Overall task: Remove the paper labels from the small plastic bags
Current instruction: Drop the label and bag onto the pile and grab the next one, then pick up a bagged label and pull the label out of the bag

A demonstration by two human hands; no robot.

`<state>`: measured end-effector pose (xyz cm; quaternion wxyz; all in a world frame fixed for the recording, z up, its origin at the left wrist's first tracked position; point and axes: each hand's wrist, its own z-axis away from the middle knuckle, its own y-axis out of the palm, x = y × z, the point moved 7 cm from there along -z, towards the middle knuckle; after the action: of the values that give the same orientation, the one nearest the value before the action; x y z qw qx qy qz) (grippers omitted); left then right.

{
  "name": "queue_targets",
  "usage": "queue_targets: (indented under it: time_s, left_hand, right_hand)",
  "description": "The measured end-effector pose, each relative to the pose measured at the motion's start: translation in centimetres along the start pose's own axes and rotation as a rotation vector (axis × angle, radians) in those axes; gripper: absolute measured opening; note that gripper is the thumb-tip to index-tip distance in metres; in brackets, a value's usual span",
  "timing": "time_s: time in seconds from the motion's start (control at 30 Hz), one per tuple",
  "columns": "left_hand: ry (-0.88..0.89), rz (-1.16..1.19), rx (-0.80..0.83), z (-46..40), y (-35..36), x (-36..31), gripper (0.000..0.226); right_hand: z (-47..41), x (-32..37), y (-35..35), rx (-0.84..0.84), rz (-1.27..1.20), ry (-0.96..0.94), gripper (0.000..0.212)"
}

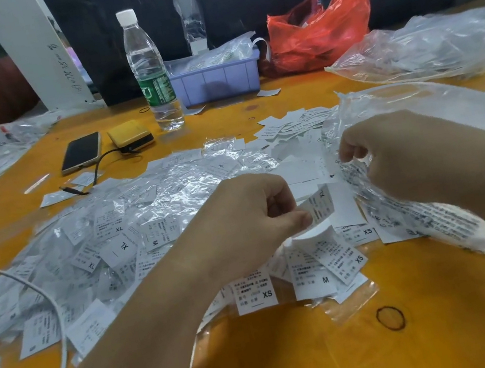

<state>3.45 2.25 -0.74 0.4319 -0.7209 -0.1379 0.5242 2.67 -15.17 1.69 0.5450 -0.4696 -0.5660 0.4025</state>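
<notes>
A heap of small clear plastic bags with white paper size labels (121, 237) covers the middle of the orange table (297, 352). My left hand (246, 215) pinches one small bagged label (319, 206) between thumb and fingers above the heap. My right hand (398, 156) is curled, its fingertips pinching the crinkled edge of a large clear plastic bag (434, 214) printed with black text. Loose white labels (292, 123) lie in a pile behind the hands. More labels marked XS and M (324, 266) lie just below my hands.
A water bottle (150, 70), a blue plastic bin (216, 78) and a red plastic bag (321, 30) stand at the back. A phone (81, 152) and a yellow power bank (131, 137) lie at left. A white cable (44, 300) crosses the heap. A rubber band (390, 318) lies near the front.
</notes>
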Motion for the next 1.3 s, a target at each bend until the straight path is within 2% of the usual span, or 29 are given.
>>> queue_targets:
  time_s: [0.1,0.3,0.47,0.67,0.77,0.87,1.0,1.1,1.3]
  left_hand:
    - [0.002,-0.027,0.014,0.1,0.2,0.0,0.022]
    - [0.016,-0.031,0.006,0.1,0.1,-0.1,0.022]
    - [0.031,-0.021,0.011,0.2,0.3,-0.4,0.023]
    - [0.035,-0.046,-0.011,0.3,0.0,-0.5,0.023]
    - [0.041,-0.048,-0.028,0.3,-0.2,-0.5,0.023]
    - [0.045,-0.025,-0.046,0.4,-0.3,-0.5,0.022]
    - [0.028,-0.017,-0.101,0.4,-0.8,-0.4,0.024]
    - [-0.030,0.012,-0.172,0.5,-1.6,0.0,0.024]
    - [-0.052,0.073,-0.292,0.6,-3.0,-0.2,0.017]
  right_hand:
    - [0.0,-0.2,0.6,0.076,0.050,-0.016,0.045]
    - [0.7,-0.2,-0.1,0.049,0.268,-0.005,0.054]
    - [0.9,0.3,1.9,0.170,0.321,0.022,0.057]
    - [0.9,0.4,1.1,0.017,0.334,0.096,0.055]
    - [0.8,0.8,0.0,-0.159,0.270,0.075,0.056]
    - [0.9,1.6,-1.2,-0.356,0.103,-0.052,0.057]
    - [1.1,3.0,-1.9,-0.448,-0.333,-0.296,0.055]
    - [0.8,2.9,-1.2,-0.314,-0.732,-0.291,0.046]
    - [0.1,3.0,0.7,-0.064,-1.191,-0.186,0.042]
